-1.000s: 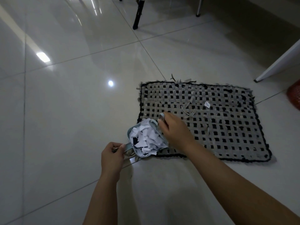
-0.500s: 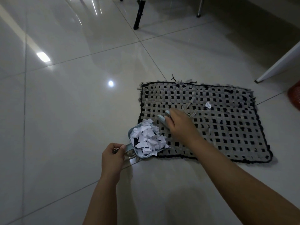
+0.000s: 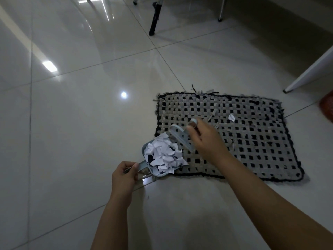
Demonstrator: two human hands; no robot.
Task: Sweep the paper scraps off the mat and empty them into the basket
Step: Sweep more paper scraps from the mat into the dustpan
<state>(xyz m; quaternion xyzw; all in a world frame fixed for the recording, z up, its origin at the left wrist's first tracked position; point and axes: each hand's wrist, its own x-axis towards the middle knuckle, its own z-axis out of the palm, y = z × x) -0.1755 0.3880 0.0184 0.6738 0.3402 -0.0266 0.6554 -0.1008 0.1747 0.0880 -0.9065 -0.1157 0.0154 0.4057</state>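
- Mat [image 3: 252, 145]: woven, grey and black, flat on the glossy tiled floor [image 3: 72, 123], right of centre.
- Dustpan [image 3: 153, 170]: pale blue, at the mat's near-left corner, heaped with white paper scraps [image 3: 162, 154].
- Left hand [image 3: 124, 175]: fingers curled tight around the dustpan's handle, left of the heap.
- Right hand [image 3: 207, 139]: closed around the handle of a small pale brush [image 3: 180, 136]; the brush head lies just left of the fingers, beside the far edge of the heap.
- Stray scrap [image 3: 231, 117]: white, alone on the mat, far and right of the right hand, apart from it.
- Basket [image 3: 327, 107]: red-orange, at the right edge, partly out of frame.
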